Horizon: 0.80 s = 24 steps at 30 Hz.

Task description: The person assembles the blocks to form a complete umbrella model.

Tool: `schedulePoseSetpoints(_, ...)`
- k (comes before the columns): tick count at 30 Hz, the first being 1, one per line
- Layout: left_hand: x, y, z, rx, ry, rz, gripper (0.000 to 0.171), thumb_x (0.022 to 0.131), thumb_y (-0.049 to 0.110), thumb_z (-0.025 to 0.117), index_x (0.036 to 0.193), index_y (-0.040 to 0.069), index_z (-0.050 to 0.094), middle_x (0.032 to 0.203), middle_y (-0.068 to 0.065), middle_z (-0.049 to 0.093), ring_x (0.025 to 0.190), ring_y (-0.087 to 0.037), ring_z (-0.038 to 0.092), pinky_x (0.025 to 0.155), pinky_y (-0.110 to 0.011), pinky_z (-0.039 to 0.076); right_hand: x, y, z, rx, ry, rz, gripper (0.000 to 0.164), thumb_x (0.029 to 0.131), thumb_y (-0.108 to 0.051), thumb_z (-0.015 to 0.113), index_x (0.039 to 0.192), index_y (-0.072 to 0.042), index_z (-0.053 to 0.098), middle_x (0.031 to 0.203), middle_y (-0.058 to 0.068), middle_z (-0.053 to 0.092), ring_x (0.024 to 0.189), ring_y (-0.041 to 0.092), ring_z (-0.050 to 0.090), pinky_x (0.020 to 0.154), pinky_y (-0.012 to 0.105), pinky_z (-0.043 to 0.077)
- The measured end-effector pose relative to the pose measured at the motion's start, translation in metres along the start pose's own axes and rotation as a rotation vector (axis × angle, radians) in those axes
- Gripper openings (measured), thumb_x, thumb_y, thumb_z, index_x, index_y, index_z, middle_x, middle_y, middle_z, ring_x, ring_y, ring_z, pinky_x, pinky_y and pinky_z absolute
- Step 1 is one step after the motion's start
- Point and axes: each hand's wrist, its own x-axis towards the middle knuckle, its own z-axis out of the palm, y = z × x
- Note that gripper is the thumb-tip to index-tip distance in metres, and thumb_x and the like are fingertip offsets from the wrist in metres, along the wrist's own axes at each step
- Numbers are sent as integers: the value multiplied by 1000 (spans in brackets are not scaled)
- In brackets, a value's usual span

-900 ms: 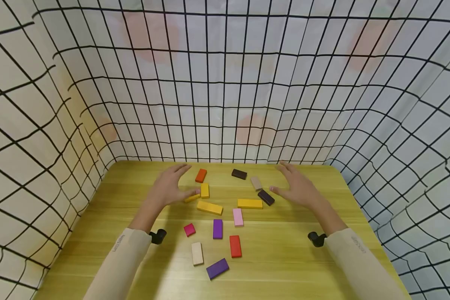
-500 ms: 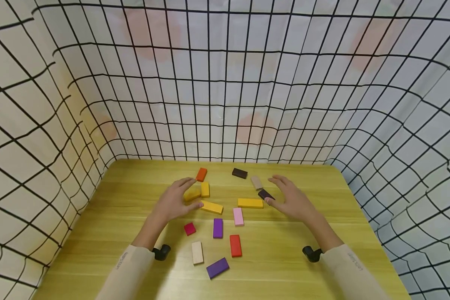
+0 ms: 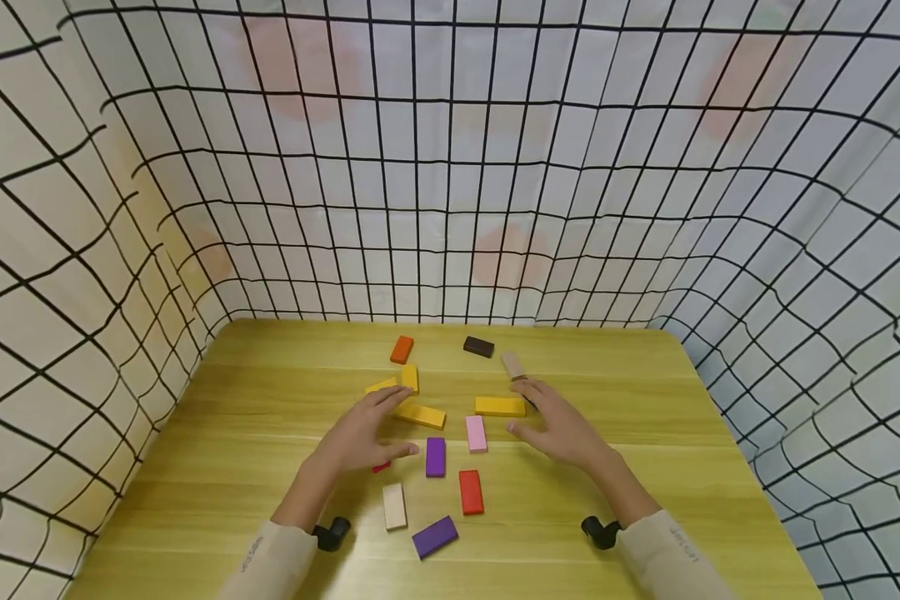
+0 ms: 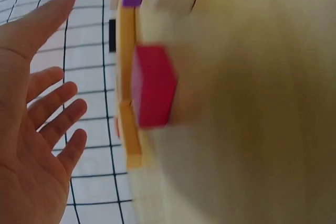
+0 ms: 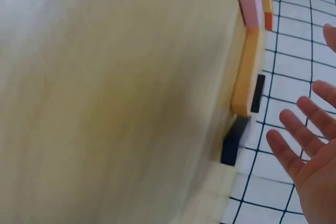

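Note:
My left hand hovers palm inward over the left side of the blocks, fingers extended and holding nothing. It partly covers a crimson block, which shows whole in the left wrist view, and overlaps a long yellow block. On the other side my right hand, also empty with its fingers spread, is above the table beside another yellow block. A black block is mostly hidden by that hand in the head view. Between the hands lie a pink block and a purple block.
Nearer me lie a red block, a cream block and a second purple block. Farther back are an orange block, a dark brown block and a beige block. Black netting over white cloth surrounds the wooden table.
Both hands have drawn back toward me and inward, closer to each other. The left now covers part of the crimson block, the right most of the black one. The blocks have stayed in place.

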Motion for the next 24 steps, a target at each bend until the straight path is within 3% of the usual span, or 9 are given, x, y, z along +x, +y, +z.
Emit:
schedulePoseSetpoints(3, -5, 5, 8, -13, -29, 43, 91, 83, 60, 80, 157, 19, 45, 160, -9, 45, 147, -35, 45, 116, -56, 42, 1, -3, 9, 21, -29, -12, 60, 97, -48, 69, 145, -16, 54, 149, 4, 53, 135, 30, 55, 110, 56, 47)
schedulePoseSetpoints(10, -12, 15, 24, -58, -105, 24, 87, 83, 61, 79, 155, 23, 48, 160, 0, 46, 149, -26, 42, 121, -50, 38, 2, -15, 27, 33, -75, -46, 55, 96, -40, 72, 142, -16, 57, 142, 1, 57, 132, 25, 58, 111, 51, 48)
schedulePoseSetpoints(24, -15, 21, 39, -69, -123, 43, 73, 85, 57, 79, 146, 24, 58, 154, -2, 52, 144, -24, 47, 119, -48, 40, 4, -18, 47, 45, -99, -47, 58, 96, -41, 70, 147, -16, 55, 150, 1, 54, 141, 26, 51, 118, 49, 42)
